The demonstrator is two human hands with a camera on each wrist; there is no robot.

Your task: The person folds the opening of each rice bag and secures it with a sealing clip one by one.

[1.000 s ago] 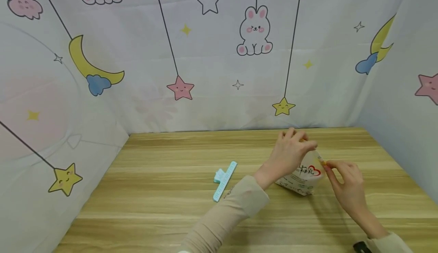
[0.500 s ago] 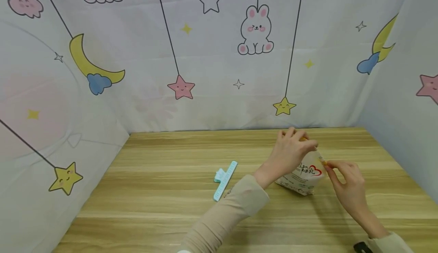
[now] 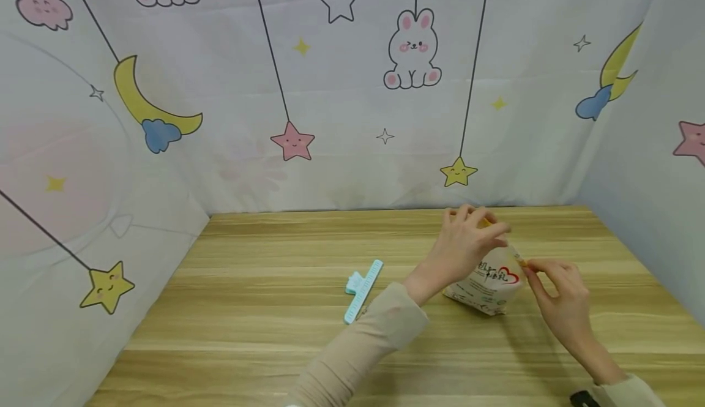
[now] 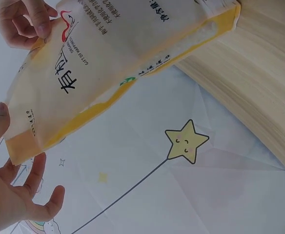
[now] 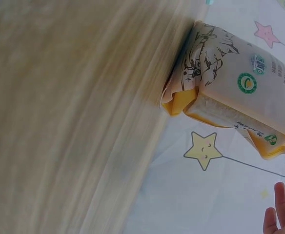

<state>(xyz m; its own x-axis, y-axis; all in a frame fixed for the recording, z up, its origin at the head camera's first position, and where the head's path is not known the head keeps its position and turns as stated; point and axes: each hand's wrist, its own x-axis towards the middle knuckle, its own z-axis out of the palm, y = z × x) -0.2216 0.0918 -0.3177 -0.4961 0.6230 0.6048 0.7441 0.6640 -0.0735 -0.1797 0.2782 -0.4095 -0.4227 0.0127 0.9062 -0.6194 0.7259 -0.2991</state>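
A white and yellow bag of rice (image 3: 487, 281) stands on the wooden table (image 3: 264, 327) at the right. My left hand (image 3: 475, 231) reaches over from the left and grips the bag's top edge, with the thumb at the yellow seam. My right hand (image 3: 530, 266) pinches the top corner nearest to it. In the left wrist view the bag (image 4: 108, 63) fills the upper left, the right hand (image 4: 25, 22) pinches its corner, and the left hand (image 4: 20, 195) is at the yellow end. The right wrist view has the bag's base (image 5: 230, 83) on the table.
A light blue sealing clip (image 3: 362, 291) lies on the table, left of my left forearm. Printed cloth walls (image 3: 341, 89) close in the table at the back and on both sides. A dark object (image 3: 582, 399) shows at the bottom right edge.
My left hand has shifted slightly up and left on the bag's top edge. The right hand keeps its pinch, and the clip has not moved.
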